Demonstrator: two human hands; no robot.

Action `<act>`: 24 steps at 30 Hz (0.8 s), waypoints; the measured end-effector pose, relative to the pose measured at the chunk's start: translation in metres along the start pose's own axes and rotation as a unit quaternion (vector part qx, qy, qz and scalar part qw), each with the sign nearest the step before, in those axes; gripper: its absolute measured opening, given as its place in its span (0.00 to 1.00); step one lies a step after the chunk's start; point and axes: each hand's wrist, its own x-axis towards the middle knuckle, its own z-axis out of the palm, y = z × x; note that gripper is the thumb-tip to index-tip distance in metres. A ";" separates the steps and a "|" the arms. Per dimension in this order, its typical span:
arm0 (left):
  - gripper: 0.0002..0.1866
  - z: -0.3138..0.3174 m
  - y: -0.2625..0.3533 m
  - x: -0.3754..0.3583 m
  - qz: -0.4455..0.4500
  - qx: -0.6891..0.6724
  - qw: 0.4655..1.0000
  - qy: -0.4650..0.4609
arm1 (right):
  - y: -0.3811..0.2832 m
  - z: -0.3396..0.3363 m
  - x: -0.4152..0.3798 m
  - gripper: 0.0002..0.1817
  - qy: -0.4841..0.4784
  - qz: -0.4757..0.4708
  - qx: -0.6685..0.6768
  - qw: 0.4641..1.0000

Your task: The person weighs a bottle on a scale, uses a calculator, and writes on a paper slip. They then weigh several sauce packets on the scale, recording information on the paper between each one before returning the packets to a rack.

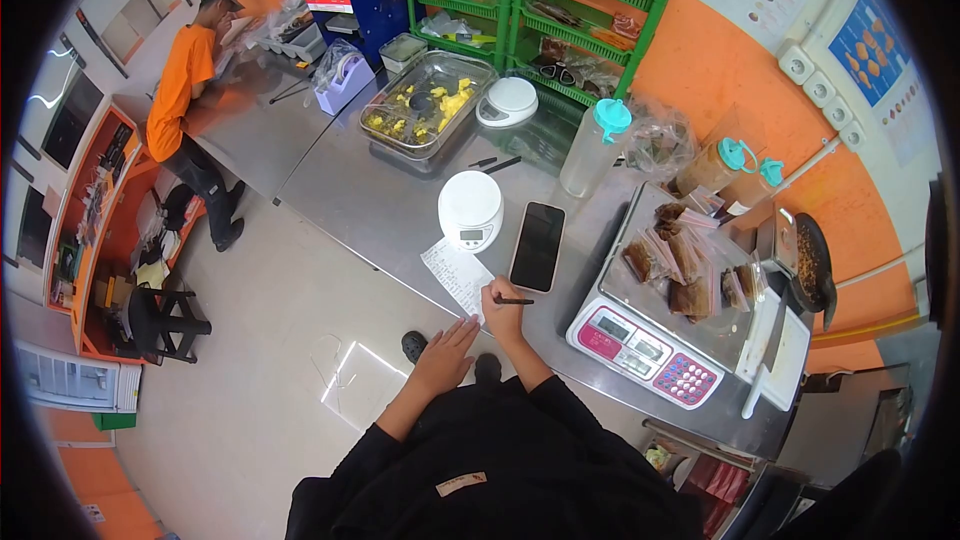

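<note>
Nearest, left hand (447,348) lies flat, fingers extended, on the lower edge of a paper slip (456,275) at the bench (380,205) edge. Right hand (501,302) closed around a black pen (516,301), tip just beside the slip. Beyond: black phone (537,246), white kitchen scale (470,210), then a steel tray (418,105).

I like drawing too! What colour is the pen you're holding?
Black. The pen in the right hand shows best in the head view, beside the paper.
</note>
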 end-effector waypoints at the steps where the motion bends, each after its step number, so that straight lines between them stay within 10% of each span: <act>1: 0.35 0.000 0.001 0.000 0.000 -0.002 1.000 0.000 | 0.000 0.000 0.000 0.13 0.001 -0.005 -0.007 1.000; 17: 0.24 -0.045 0.001 0.016 0.052 -0.053 0.995 0.062 | -0.081 -0.073 0.006 0.15 -0.046 0.068 0.198 0.977; 19: 0.23 -0.076 0.020 0.032 0.058 -0.039 0.993 0.095 | -0.146 -0.125 0.014 0.16 0.020 0.218 0.253 0.942; 21: 0.25 -0.107 0.052 0.057 0.139 -0.059 0.982 0.110 | -0.162 -0.169 0.025 0.11 0.171 0.007 0.093 0.981; 24: 0.30 -0.130 0.107 0.100 0.260 -0.071 0.956 0.114 | -0.188 -0.244 0.045 0.10 0.322 -0.003 -0.115 0.940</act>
